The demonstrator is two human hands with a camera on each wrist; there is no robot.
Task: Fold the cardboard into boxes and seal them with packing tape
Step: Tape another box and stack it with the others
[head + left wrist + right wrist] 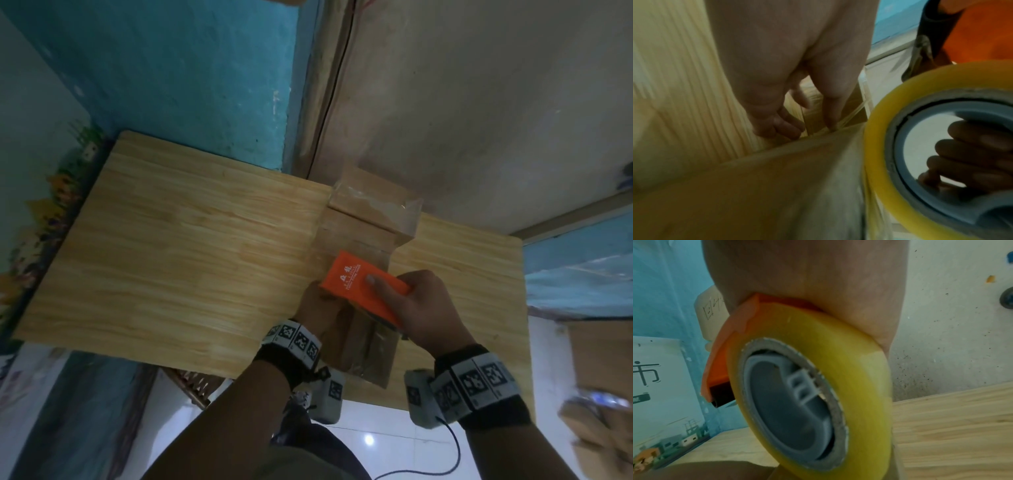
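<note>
right hand [423, 308] grips orange tape dispenser [366, 286], frame centre | left hand [317, 310] fingers curled, pressing cardboard box [356, 236] | on worktop [171, 257]

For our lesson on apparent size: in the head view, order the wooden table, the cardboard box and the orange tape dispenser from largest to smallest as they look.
1. wooden table
2. cardboard box
3. orange tape dispenser, partly hidden by the right hand

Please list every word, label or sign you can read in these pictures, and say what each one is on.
Orange tape dispenser, gripped by the right hand: white characters and a line of small print, too blurred to read.
Poster on the blue wall: "市"; the dark label below it is too blurred to read.
Cream object behind the dispenser: handwritten marks, unreadable.
Wrist bands: square code markers, no words.
</note>
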